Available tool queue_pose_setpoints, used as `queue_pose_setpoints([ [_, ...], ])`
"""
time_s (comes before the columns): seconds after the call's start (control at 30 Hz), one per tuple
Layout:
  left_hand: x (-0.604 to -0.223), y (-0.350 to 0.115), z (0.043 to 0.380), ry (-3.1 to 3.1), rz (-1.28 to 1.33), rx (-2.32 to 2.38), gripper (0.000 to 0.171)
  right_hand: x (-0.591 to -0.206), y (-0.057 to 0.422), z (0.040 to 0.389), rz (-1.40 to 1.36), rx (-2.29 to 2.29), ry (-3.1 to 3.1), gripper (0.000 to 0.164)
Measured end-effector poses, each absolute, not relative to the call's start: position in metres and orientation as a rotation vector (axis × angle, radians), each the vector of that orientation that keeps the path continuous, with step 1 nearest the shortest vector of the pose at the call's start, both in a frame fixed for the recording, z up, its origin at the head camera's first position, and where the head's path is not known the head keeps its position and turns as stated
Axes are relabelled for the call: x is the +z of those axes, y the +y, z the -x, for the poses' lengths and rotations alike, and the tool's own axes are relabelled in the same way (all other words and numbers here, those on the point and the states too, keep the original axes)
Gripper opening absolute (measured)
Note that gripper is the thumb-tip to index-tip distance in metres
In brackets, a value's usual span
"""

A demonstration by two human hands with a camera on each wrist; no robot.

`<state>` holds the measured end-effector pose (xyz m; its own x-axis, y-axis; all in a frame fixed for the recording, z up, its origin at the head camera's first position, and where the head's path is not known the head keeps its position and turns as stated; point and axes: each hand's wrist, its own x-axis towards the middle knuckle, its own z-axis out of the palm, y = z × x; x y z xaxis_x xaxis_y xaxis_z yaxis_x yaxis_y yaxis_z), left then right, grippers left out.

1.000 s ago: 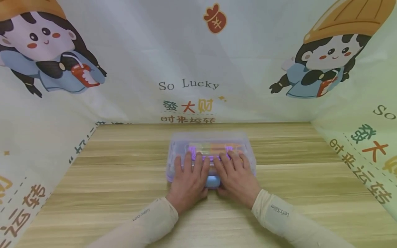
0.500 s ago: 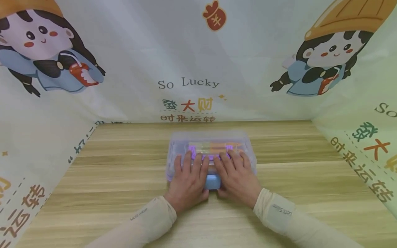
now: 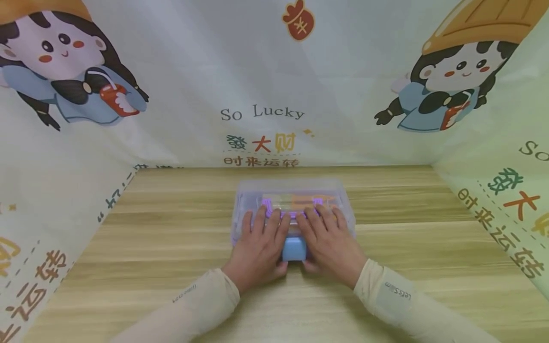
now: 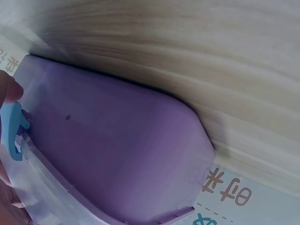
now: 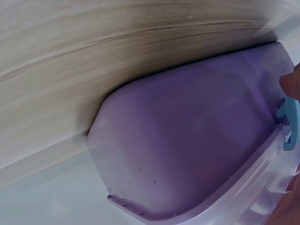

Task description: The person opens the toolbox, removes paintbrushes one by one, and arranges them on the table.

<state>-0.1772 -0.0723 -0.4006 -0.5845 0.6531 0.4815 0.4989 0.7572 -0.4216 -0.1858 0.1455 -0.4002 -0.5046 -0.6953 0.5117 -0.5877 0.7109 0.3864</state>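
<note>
A translucent purple plastic storage box (image 3: 249,190) lies on the wooden table, lid down. Through the lid, blurred orange and pale green things show beside a purple handle (image 3: 267,207). My left hand (image 3: 259,247) and right hand (image 3: 330,245) lie on its front part, fingers over the lid. Between them a light blue latch (image 3: 294,249) tilts out from the front wall. In the left wrist view my thumb (image 4: 13,89) touches the lower end of the latch (image 4: 9,131). The right wrist view has the other thumb (image 5: 291,84) at the latch's (image 5: 293,123) opposite side.
Bare wooden tabletop (image 3: 171,228) surrounds the box. A white printed cloth (image 3: 184,71) with cartoon figures and lettering hangs behind the table and along both sides.
The blue latch has swung outward and upward, so more of its face shows between my hands. The fingers stay on the lid and the box has barely moved.
</note>
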Motion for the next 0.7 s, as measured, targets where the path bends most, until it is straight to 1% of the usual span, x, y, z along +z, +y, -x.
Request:
queue_pose_setpoints([
  [0.2,-0.3978,-0.0729,0.1774,-2.332,0.871,0.322,0.096,-0.3987,0.1458,0.1861,-0.977,-0.202,-2.282,0.098],
  [0.43,-0.397,-0.0742,0.1767,-2.362,0.889,0.326,0.103,-0.3942,0.1472,0.1834,-0.993,-0.21,-2.342,0.11],
  [0.7,-0.3924,-0.0765,0.1751,-2.412,0.918,0.334,0.104,-0.3924,0.1479,0.1822,-1.009,-0.186,-2.373,0.11],
])
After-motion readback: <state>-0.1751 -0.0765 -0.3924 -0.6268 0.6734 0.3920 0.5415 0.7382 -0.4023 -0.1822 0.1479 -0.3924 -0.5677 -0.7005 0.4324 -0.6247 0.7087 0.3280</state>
